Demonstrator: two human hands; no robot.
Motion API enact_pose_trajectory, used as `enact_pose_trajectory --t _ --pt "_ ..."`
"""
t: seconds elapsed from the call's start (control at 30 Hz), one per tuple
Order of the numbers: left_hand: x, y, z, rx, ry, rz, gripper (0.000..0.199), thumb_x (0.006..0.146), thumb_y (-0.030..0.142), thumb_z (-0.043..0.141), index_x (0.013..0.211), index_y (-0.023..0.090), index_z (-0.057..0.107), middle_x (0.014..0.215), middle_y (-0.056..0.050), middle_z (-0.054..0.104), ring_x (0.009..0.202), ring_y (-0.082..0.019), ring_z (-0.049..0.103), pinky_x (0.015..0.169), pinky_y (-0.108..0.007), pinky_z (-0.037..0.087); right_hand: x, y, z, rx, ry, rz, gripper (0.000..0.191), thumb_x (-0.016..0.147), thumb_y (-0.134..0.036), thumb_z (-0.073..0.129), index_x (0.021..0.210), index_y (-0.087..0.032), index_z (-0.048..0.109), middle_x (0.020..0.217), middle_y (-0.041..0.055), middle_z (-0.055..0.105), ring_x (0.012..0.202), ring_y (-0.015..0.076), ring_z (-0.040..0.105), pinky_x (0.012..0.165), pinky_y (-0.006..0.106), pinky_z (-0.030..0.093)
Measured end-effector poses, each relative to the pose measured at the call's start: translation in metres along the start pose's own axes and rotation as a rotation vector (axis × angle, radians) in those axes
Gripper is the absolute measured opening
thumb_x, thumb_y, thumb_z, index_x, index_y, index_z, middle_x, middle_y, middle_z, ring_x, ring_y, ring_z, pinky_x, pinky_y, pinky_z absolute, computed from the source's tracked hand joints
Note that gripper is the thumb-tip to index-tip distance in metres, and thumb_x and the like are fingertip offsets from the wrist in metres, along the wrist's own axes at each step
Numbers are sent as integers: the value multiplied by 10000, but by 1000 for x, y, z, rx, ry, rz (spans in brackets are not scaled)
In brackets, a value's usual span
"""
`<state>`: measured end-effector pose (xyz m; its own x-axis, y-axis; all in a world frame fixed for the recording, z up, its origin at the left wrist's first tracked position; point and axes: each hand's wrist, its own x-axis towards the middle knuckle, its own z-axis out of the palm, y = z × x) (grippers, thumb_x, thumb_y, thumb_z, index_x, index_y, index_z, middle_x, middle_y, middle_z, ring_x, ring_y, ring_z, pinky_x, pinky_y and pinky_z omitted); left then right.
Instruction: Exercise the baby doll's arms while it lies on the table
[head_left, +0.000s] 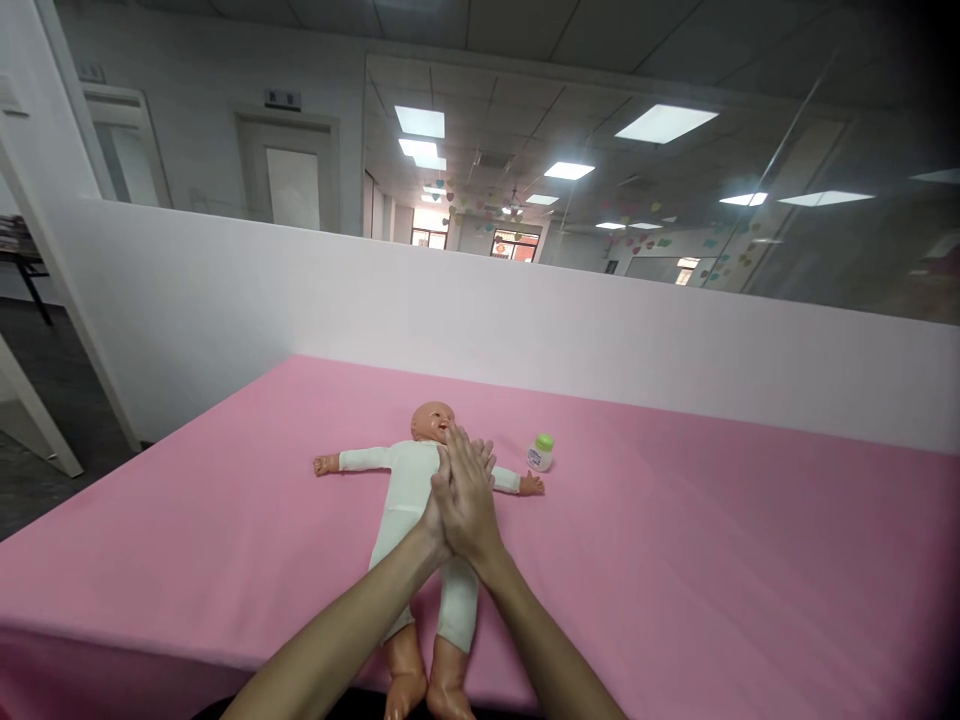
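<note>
A baby doll (409, 480) in a white suit lies on its back on a pink-covered table (637, 560), arms spread and feet toward me. Above its chest, my left hand (437, 515) and my right hand (469, 500) are pressed palm to palm, fingers pointing away from me. The right hand covers most of the left one. Fingers of both hands are stretched out, and no object shows between them. Beside the doll's arm on the right stands a small white jar (540, 454) with a green lid.
A low white wall (525, 320) with glass above it runs along the table's far edge. At the far left, a dark table (26, 262) holding a stack stands beyond a doorway.
</note>
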<state>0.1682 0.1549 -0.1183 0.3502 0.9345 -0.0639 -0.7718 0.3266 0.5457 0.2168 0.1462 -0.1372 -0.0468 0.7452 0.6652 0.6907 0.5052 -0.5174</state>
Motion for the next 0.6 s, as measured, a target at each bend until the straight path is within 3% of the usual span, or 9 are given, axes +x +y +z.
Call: enact_pose_trajectory --t 0.1,0.23,0.33,0.43,0.53,0.6 --pt "-14 6 -7 53 -103 -142 732 1058 661 210 1508 207 567 1530 -124 550 1500 -295 420 1249 -449 361 12 17 -6 100 16 161 710 1077 -634 317 1664 -236 299 1710 48 222 1617 248 124 1335 539 120" --pt "-17 20 -20 166 -216 -24 670 1086 595 212 1460 210 614 1575 -88 512 1536 -256 362 1279 -411 296 3 40 -3 293 78 312 713 1074 -632 329 1654 -217 315 1695 84 265 1592 236 236 1307 494 261" --pt "-9 28 -42 434 -250 160 405 1085 376 457 1393 215 666 1587 -50 499 1549 -220 332 1303 -338 201 -9 56 7 284 43 306 673 1069 -594 378 1628 -220 377 1657 98 354 1552 245 338 1284 493 315" --pt "4 35 -71 651 -149 275 360 946 195 668 1303 212 709 1535 -57 556 1548 -228 332 1319 -345 103 -13 76 24 186 -125 239 617 1051 -486 426 1598 -199 437 1623 109 413 1530 255 379 1286 515 305" --pt "18 36 -92 801 -117 341 374 868 198 700 1240 217 720 1531 -82 553 1559 -268 301 1328 -413 43 -12 95 37 96 -299 138 611 982 -356 415 1555 -164 504 1600 114 448 1509 249 414 1286 503 313" --pt "25 34 -98 919 -174 378 365 871 241 664 1221 163 730 1516 -172 548 1544 -331 321 1331 -442 52 -10 109 41 67 -324 124 627 914 -373 436 1501 -198 575 1550 101 517 1470 264 467 1264 520 351"
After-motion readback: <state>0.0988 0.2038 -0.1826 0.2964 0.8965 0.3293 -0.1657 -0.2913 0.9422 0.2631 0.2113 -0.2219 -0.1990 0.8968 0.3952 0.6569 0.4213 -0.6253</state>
